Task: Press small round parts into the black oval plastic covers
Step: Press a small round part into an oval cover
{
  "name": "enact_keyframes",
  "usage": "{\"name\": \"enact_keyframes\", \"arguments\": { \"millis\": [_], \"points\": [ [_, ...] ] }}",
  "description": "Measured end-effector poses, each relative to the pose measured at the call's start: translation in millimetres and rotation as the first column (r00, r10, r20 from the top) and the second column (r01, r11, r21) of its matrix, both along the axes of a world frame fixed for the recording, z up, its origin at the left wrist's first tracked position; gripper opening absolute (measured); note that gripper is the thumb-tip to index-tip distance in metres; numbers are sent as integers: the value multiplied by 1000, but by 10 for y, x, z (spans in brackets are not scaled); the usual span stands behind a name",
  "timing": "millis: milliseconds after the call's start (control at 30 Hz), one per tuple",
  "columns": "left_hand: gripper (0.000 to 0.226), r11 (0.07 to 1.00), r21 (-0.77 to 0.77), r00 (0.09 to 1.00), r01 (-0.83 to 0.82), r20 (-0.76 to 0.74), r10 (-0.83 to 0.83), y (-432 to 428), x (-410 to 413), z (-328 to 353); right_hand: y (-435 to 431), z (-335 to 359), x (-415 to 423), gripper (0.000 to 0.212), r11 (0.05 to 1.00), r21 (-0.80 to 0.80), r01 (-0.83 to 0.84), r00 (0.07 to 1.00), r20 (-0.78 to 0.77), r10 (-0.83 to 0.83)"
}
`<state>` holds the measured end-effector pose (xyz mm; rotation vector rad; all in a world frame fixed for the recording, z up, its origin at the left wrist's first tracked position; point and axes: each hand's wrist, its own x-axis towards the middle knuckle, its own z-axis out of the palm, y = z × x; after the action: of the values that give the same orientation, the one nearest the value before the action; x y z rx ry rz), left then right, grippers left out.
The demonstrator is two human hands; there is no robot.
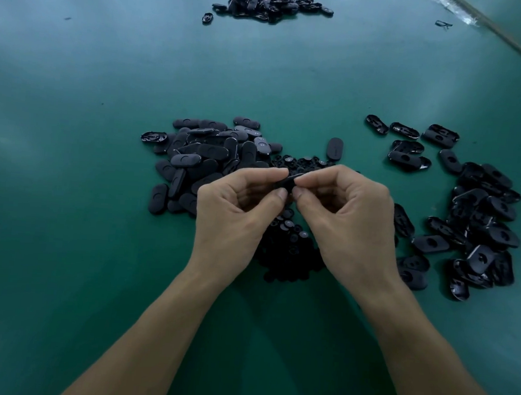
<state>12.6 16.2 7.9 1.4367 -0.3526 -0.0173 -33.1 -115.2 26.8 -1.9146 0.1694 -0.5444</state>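
Both hands meet above the middle of the green table (pixel 69 184). My left hand (pixel 237 208) and my right hand (pixel 344 215) pinch one black oval cover (pixel 286 180) between thumbs and forefingers, one hand at each end. Whether a round part sits in it is hidden by the fingers. Directly under the hands lies a heap of small black round parts (pixel 289 251). A pile of matt black oval covers (pixel 206 156) lies to the left of the hands.
A looser spread of glossy oval covers (pixel 479 219) lies at the right, many hollow side up. Another pile of black covers (pixel 266 5) sits far back. A single cover (pixel 335 148) lies beyond the hands. The table edge (pixel 510 39) runs across the top right.
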Motion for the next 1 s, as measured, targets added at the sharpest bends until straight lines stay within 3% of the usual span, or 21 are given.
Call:
{"name": "enact_keyframes", "arguments": {
  "millis": [167, 733, 1000],
  "points": [
    [31, 1000, 13, 1000, 7, 3, -7, -7, -7, 0, 24, -9, 1, 21, 998, -46, 31, 999, 19, -30],
    [18, 1000, -10, 999, -23, -40, 23, 21, 29, -19, 82, -5, -23, 22, 999, 16, -43, 999, 1, 43],
    [23, 1000, -12, 999, -18, -49, 17, 4, 28, -36, 8, -29, -23, 24, 998, -57, -8, 1000, 20, 9]
  ]
}}
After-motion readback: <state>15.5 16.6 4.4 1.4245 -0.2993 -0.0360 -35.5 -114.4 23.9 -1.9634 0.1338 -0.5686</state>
